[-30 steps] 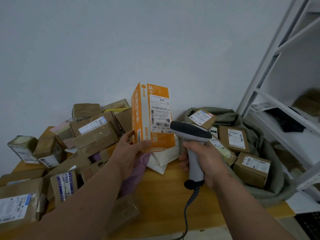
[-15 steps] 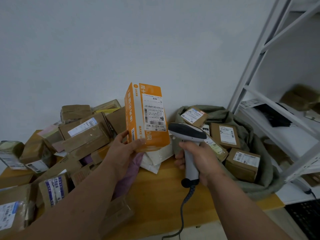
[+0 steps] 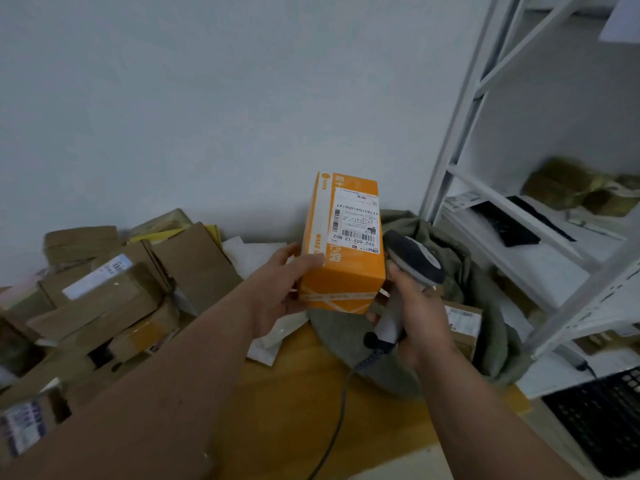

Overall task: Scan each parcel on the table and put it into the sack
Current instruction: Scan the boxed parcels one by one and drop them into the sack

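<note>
The left hand (image 3: 277, 289) gripped the lower left side of an orange box (image 3: 343, 244), thumb across its front, holding it upright above the near edge of the green sack (image 3: 460, 271) with its white shipping label facing the camera. The right hand (image 3: 419, 317) was curled round the handle of a grey scanner (image 3: 412, 261), whose head sat just beside the box's lower right corner, its cable trailing down over the wooden table (image 3: 294, 410). A heap of brown parcels (image 3: 114, 299) lay on the table's left part, and a white shelf rack (image 3: 519, 209) stood to the right of the sack.
</note>
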Available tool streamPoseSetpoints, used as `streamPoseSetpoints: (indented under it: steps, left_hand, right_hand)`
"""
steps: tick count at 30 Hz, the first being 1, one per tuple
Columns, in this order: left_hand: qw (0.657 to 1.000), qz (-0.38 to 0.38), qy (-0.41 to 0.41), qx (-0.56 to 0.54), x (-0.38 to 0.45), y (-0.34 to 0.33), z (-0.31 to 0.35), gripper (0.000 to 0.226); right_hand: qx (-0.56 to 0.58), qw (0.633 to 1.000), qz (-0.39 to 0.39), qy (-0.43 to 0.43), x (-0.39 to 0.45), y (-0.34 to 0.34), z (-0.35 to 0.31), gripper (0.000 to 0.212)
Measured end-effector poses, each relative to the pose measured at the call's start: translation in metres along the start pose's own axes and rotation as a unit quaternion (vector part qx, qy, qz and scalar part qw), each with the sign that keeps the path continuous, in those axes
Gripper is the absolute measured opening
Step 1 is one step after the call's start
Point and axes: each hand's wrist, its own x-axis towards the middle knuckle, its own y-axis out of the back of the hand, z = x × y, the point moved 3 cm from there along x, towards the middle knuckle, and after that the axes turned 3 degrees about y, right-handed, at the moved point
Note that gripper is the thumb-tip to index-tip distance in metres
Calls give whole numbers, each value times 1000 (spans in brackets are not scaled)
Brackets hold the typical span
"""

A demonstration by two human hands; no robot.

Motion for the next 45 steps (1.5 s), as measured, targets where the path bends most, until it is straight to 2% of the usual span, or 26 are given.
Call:
streamPoseSetpoints:
  steps: [5,12,15,18,21,23,27,33,38,42,45]
  left_hand:
    - [998,-26,39,41,40,-78,10,50]
    - [991,-28,117,60,120,-175,9,39]
    - [989,-9,140,56,146,-195,8,38]
    - [989,41,133,57,172,-199,6,38]
    - [986,92,112,87,189,-197,1,54]
    - [984,92,111,108,195,-197,-3,61]
    - [979,83,106,150,209,-197,-6,50]
    - [972,143,91,162,218,-179,10,45]
    - [971,143,63,181,209,-165,12,42]
    - [962,189,36,193,191,-147,15,43]
    - [959,207,6,193,170,-126,19,39]
  right_hand:
    - [16,998,39,-41,52,54,-17,36]
    - [-24,993,91,-69,139,137,-37,34]
    - [-55,991,79,-90,178,150,-33,31]
    - [-84,989,71,-103,213,150,-23,26]
    - [-139,982,62,-111,242,145,-6,43]
    - [-155,979,56,-116,254,143,2,49]
    - [-150,980,29,-129,273,133,9,56]
    - [-135,980,-25,-145,286,108,14,67]
    - [-147,979,24,-136,280,121,9,42]
    - [-168,979,58,-103,262,115,-7,21]
    - [-185,979,45,-68,237,94,-20,23]
